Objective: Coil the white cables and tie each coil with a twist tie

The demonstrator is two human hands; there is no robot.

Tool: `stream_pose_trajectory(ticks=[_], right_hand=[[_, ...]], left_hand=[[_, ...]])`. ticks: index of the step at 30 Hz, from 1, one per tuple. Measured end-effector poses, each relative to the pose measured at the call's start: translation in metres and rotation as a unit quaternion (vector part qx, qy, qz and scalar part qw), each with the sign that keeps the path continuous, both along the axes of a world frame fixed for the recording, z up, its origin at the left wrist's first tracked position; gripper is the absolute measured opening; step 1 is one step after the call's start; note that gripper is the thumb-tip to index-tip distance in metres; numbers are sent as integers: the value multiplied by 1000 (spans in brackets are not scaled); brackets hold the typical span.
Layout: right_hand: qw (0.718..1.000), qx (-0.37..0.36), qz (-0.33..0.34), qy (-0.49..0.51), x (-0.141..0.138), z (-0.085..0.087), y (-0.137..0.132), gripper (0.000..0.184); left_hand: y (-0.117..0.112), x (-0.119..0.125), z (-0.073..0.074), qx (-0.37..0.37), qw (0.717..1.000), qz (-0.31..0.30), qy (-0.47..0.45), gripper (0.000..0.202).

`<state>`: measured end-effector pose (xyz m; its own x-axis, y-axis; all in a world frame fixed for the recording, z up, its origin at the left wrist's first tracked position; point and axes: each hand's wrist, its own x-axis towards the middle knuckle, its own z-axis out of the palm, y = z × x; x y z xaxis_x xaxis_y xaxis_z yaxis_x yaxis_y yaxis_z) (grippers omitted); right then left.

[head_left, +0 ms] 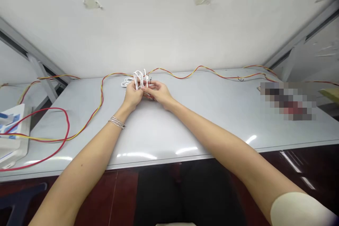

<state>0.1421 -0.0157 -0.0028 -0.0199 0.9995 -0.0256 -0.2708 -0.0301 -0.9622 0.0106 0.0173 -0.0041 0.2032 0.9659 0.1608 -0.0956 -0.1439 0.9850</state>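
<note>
Several loops of thin white cable (140, 77) stand up in a small bundle just above centre of the frame, held a little over the far part of the worktop (212, 113). A short tail of the cable trails left of the bundle onto the surface.

The left hand (132, 93) has its fingers closed around the lower part of the loops. The right hand (159, 91) meets it from the right, fingers pinched on the same bundle at its waist. A tiny dark bit shows at the right of the loops; it is too small to tell what it is.

The cable looks light, soft and springy, so the loops would likely fan apart if let loose. The safest hold is probably across the waist, where all the strands cross, rather than on a single loop. Its smooth jacket may slide between fingertips.

A silver bracelet (117, 122) sits on the left wrist. Behind the hands a twisted red and yellow wire (185, 76) snakes along the back of the worktop. At lower left a red wire (67, 127) curves toward a white and blue device (12, 130).
</note>
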Motion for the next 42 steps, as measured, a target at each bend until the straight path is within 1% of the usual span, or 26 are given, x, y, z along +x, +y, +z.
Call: stream_pose_trajectory(ticks=[3,7,10,13,16,20,22,24,27,31,34,38,42], right_hand=[[1000,10,0,15,6,-5,0,58],[999,12,20,40,19,-10,-2,58],[998,2,27,55,21,-13,1,63],[997,-4,30,66,20,-15,5,67],[997,0,30,65,19,-16,5,63],[997,6,36,70,19,-12,1,51],[996,4,35,77,19,-11,0,49],[996,0,31,84,18,-11,1,49],[997,4,5,83,18,-14,3,50],[997,17,-26,76,18,-18,4,51],[997,18,-27,66,18,-17,4,48],[997,8,-19,73,18,-16,4,47],[998,27,-16,56,15,-19,5,50]], left_hand=[[-2,1,2,-11,1000,-9,2,41],[-4,3,4,-43,999,-19,3,34],[-2,0,4,-56,998,-17,-8,30],[2,-3,4,-78,995,-41,-39,27],[4,-5,4,-91,991,-75,-58,26],[4,-4,3,-82,989,-103,-62,34],[4,-4,1,-68,991,-95,-59,36],[5,-4,-1,-49,995,-70,-47,36],[8,-7,-4,-24,999,-39,-22,33],[10,-12,-5,-2,1000,-23,7,28],[9,-13,-4,2,1000,-18,21,29],[8,-12,-5,-15,999,-39,-1,31],[7,-10,-7,-30,998,-49,-11,39]])
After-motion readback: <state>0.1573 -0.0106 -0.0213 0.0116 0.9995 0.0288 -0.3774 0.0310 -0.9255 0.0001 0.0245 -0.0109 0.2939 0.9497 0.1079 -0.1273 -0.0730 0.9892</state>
